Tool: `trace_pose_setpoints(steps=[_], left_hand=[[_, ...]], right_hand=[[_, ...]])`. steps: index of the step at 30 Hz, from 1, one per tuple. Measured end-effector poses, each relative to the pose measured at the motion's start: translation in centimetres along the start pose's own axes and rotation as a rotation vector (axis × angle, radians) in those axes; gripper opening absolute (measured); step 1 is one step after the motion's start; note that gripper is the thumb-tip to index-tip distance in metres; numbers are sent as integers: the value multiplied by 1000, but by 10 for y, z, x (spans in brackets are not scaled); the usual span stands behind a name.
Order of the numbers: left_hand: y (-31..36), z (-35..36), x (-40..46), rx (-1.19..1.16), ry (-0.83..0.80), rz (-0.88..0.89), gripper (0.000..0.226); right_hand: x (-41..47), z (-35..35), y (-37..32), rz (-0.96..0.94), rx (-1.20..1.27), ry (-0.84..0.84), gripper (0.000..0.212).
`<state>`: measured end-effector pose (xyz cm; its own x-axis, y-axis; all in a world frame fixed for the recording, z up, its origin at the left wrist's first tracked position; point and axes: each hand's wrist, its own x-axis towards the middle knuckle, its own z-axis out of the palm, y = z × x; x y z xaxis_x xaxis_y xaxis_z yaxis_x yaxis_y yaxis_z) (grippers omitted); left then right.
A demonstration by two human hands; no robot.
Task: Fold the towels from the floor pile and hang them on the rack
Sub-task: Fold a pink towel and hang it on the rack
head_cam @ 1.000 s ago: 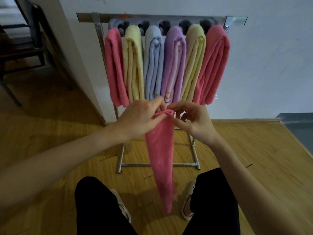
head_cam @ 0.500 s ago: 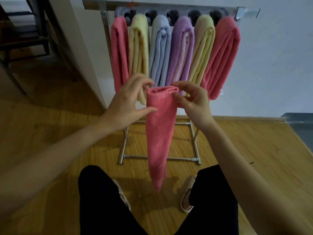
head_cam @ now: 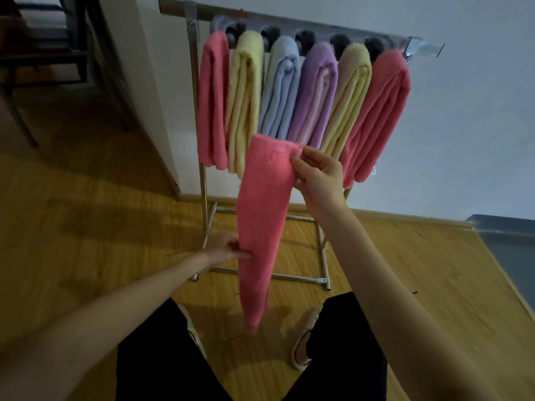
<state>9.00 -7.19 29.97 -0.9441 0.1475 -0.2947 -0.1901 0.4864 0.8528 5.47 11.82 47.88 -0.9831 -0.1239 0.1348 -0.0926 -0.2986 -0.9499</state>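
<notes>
Your left hand [head_cam: 228, 248], which 0.5 s earlier had pinched the top edge with the other, had dropped to the pink towel [head_cam: 262, 227] at mid-length, fingers fairly straight against its left edge; whether it gripped, you could not tell. Your right hand [head_cam: 317, 175] alone pinched the top corner, towel hanging before the rack [head_cam: 289, 21] with its 6 hung towels. Probably the next fold was coming.
</notes>
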Motion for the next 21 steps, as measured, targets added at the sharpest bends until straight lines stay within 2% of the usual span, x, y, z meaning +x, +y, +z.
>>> trace_pose_setpoints(steps=[3, 7, 12, 15, 17, 19, 21], left_hand=[[-11, 20, 5, -70, -97, -62, 39], [-6, 35, 9, -130, -103, -155, 41], [17, 14, 8, -213, -80, -152, 49], [46, -3, 5, -263, -73, -45, 55], [68, -12, 0, -239, -103, 29, 38], [95, -20, -9, -189, -140, 109, 22], [118, -26, -18, -140, -182, 169, 8]], right_hand=[[4, -13, -6, 5, 104, 257, 15], [6, -51, 1, 65, 267, 671, 17], [-4, -103, 46, 201, 191, 940, 19], [-20, -128, 82, 366, 151, 967, 22], [-34, -138, 106, 453, 90, 933, 28], [-47, -142, 128, 560, -2, 825, 26], [-60, -144, 147, 651, -135, 628, 19]])
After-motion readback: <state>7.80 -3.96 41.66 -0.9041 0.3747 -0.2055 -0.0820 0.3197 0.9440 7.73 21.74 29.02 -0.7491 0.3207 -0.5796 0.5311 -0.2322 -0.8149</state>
